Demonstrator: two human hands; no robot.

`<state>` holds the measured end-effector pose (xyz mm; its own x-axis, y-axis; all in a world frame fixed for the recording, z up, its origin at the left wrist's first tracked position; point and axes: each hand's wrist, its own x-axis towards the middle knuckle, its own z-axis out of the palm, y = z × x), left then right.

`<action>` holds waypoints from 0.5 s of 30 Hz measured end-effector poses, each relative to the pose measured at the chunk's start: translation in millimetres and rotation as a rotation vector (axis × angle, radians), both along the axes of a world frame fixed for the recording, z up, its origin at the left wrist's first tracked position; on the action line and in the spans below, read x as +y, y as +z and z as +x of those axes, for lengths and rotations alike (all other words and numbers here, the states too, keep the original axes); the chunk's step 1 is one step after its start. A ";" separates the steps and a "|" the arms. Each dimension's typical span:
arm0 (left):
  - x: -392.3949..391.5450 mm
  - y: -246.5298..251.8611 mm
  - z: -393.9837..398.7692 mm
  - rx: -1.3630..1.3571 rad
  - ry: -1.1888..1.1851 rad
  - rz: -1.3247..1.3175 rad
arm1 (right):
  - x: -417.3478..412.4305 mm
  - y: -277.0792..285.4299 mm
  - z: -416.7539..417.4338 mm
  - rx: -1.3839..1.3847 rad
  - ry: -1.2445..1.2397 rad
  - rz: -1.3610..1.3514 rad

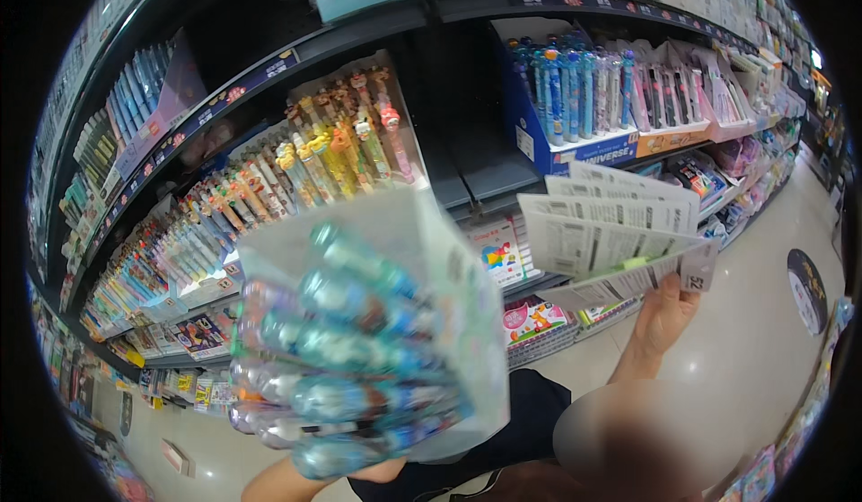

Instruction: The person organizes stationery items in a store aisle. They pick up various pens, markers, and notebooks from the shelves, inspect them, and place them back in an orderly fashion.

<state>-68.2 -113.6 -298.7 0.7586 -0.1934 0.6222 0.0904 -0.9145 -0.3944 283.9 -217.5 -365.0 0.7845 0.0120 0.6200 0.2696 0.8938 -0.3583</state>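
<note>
In front of me, tilted, is a whitish open display box (475, 340) packed with pens (357, 340) that have bulbous, translucent teal and lilac tops. My left hand (377, 472) grips it at its lower edge, with most of the fingers hidden behind it; motion blurs the box and pens. On the right, my right hand (667, 313) pinches a fanned stack of printed card sheets (613, 232) by their lower right corner. These sheets bear writing and barcodes, and a yellow-green bit shows between them. They stand out in front of the lower shelves.
Character-topped pens (337, 145) fill display boxes along the shelf at left. A blue display box (579, 158) of blue pens stands on the shelf behind the sheets. Boxed goods (539, 320) sit lower down. Pale floor (754, 286) runs along the right; a small box (175, 456) lies at lower left.
</note>
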 end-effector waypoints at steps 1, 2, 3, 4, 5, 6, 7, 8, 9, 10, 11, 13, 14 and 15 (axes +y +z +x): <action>-5.4 15.0 7.8 -0.001 0.041 0.029 | -6.9 -15.2 0.3 0.012 0.051 -0.009; -10.0 30.1 18.6 0.000 0.081 0.058 | -10.4 -29.2 0.1 0.025 0.101 -0.019; 7.1 27.3 52.1 -0.052 0.008 0.055 | -30.9 -32.4 11.5 -0.005 0.030 -0.062; 9.2 35.7 80.5 -0.081 -0.034 0.071 | -44.3 -35.8 15.4 -0.006 0.012 -0.087; 8.8 44.9 103.6 -0.100 -0.060 0.092 | -52.2 -40.3 16.0 0.002 0.009 -0.106; 11.7 47.0 120.5 -0.101 -0.033 0.103 | -60.0 -43.5 16.1 0.016 -0.008 -0.110; 17.0 46.2 134.2 -0.106 0.000 0.119 | -65.4 -44.8 15.9 0.026 -0.020 -0.110; 22.6 44.8 148.0 -0.129 -0.013 0.109 | -70.5 -46.3 15.7 0.035 -0.034 -0.111; 27.6 44.3 160.8 -0.155 -0.028 0.100 | -75.4 -46.7 16.3 0.034 -0.039 -0.112; 30.9 45.1 168.9 -0.129 -0.038 0.066 | -79.7 -47.0 16.6 0.034 -0.043 -0.113; 31.8 42.9 174.6 -0.133 -0.007 0.059 | -83.5 -47.1 16.9 0.033 -0.048 -0.115; 34.1 37.3 184.8 -0.142 0.057 0.043 | -88.1 -45.8 16.2 0.096 -0.087 -0.122; 34.7 34.8 189.7 -0.165 0.077 0.023 | -90.1 -45.9 16.2 0.127 -0.103 -0.125; 33.7 33.6 192.6 -0.161 0.080 0.016 | -91.4 -46.6 16.6 0.113 -0.111 -0.137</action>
